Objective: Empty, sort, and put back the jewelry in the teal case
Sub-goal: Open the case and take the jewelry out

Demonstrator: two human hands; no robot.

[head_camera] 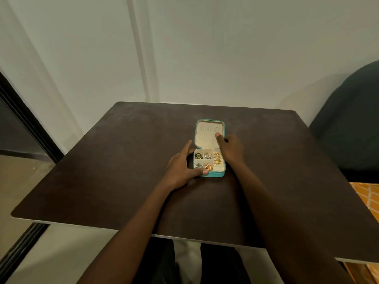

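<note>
teal case (209, 147) between both hands

case (209, 174) on table (102, 160), jewelry (217, 157) inside

Home interior, likely a bedroom or living room. Small dark counter (123, 160) against a plain white wall (225, 48); dark upholstered chair (352, 124) right; orange patterned fabric (367, 195) beside it; dark-framed doorway (24, 119) left.

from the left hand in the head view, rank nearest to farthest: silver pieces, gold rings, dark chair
1. silver pieces: front left compartment, right beside the left hand.
2. gold rings: right column of the case.
3. dark chair: far right, beyond the table.
</note>
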